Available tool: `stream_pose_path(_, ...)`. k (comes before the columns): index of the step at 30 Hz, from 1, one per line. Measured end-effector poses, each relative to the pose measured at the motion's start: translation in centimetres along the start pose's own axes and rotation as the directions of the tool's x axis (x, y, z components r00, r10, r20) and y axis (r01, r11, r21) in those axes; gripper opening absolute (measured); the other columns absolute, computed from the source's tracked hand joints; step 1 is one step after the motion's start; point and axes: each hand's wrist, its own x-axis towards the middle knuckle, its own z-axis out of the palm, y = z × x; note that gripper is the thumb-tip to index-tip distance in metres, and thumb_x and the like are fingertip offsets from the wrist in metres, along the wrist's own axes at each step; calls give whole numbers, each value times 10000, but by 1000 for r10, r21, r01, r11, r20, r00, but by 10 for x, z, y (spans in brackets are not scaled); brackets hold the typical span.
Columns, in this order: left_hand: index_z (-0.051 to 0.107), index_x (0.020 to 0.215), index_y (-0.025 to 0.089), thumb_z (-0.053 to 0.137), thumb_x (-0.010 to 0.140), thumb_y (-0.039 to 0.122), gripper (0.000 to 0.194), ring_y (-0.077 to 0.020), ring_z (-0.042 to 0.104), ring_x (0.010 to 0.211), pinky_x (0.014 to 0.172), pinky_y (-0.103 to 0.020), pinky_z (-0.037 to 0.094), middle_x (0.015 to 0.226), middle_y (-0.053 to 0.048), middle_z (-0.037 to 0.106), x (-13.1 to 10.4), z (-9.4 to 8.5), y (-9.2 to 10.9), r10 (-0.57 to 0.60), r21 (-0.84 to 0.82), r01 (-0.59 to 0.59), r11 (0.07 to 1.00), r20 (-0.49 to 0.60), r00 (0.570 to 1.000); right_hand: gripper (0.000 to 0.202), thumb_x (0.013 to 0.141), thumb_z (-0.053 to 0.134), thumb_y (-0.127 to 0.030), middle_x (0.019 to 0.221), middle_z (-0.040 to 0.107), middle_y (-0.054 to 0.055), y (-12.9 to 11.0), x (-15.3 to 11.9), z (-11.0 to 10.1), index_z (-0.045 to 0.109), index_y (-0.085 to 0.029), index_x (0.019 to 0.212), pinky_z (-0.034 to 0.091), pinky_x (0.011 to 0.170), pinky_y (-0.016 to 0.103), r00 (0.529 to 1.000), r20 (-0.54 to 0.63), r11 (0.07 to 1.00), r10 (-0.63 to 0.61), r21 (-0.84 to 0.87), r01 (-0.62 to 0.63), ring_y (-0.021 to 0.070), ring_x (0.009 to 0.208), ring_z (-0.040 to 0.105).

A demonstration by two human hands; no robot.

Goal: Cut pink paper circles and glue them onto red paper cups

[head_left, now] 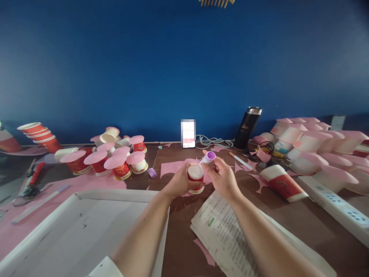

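Observation:
My left hand is wrapped round a small red paper cup, which stands with its pale base facing up. Close above the cup's right side, my right hand grips a glue stick with a purple end. Whether the glue touches the cup I cannot tell. Pink paper lies beneath and behind the cup. A loose purple cap rests to the left.
Left are several upturned cups topped with pink discs, stacked cups and a white tray. Right are a black flask, more pink-topped cups, a lying cup, a power strip and printed sheets.

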Motion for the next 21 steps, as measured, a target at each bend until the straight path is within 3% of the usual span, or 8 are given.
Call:
stream_pose_path(5,568,1043,174,773,596,265,500,-189,586,837,727,-318,474,963,-37,638,0,1,8,40,-13,-40,999,-8,999,329,840,581,-396,916,595,34,-1,1,-4,644,-276,1139,411,703,304,998,50,995,-44,-87,48,170,730,522)
stream_pose_path(11,578,1019,172,771,604,303,476,-195,588,843,741,-331,474,965,-45,638,0,0,6,29,2,-29,1000,-5,1000,368,829,604,-403,955,583,40,3,0,-2,626,-300,1182,427,700,314,997,-31,992,-76,-102,72,172,742,528)
stream_pose_path(16,566,1075,167,761,615,255,508,-208,597,887,778,-345,476,1015,-70,640,0,-1,3,53,-29,-52,998,15,998,375,843,596,-362,1002,590,35,3,0,-1,606,-342,1217,440,723,315,990,95,987,-104,-110,115,171,778,532)
stream_pose_path(21,604,1013,158,734,633,230,407,-196,595,872,768,-320,472,988,-60,648,0,0,7,78,-50,-76,996,49,996,377,845,593,-344,1044,592,29,0,1,-4,600,-342,1222,463,758,310,981,135,980,-136,-127,154,182,874,556)
